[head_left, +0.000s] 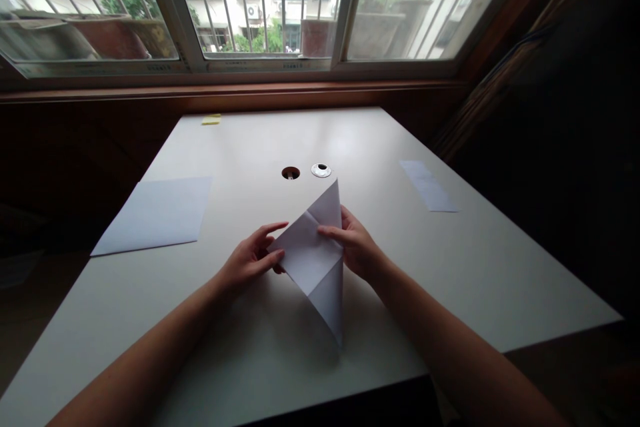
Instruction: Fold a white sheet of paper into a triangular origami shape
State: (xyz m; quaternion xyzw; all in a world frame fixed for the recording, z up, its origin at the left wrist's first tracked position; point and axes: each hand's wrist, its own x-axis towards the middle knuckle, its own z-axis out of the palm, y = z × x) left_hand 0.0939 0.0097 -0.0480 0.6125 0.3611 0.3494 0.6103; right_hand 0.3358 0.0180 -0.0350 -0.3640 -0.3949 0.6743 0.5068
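Observation:
A folded sheet of white paper [313, 250] is held up over the middle of the table, with a crease running across its lower part. Its shape is a tall triangle with points at the top, left and bottom. My right hand [356, 243] pinches its right side, thumb on the near face and the other fingers behind. At the left corner, my left hand [253, 255] has its thumb against the paper and its index finger stretched out above. Some of the left fingers are hidden behind the sheet.
White table [240, 360] with a stack of white paper [155, 213] at left and a narrow paper strip [429, 187] at right. Beyond the hands are a round cable hole [291, 173] and a ring-shaped cover [321, 170]. A yellow note [211, 119] lies near the window [265, 7].

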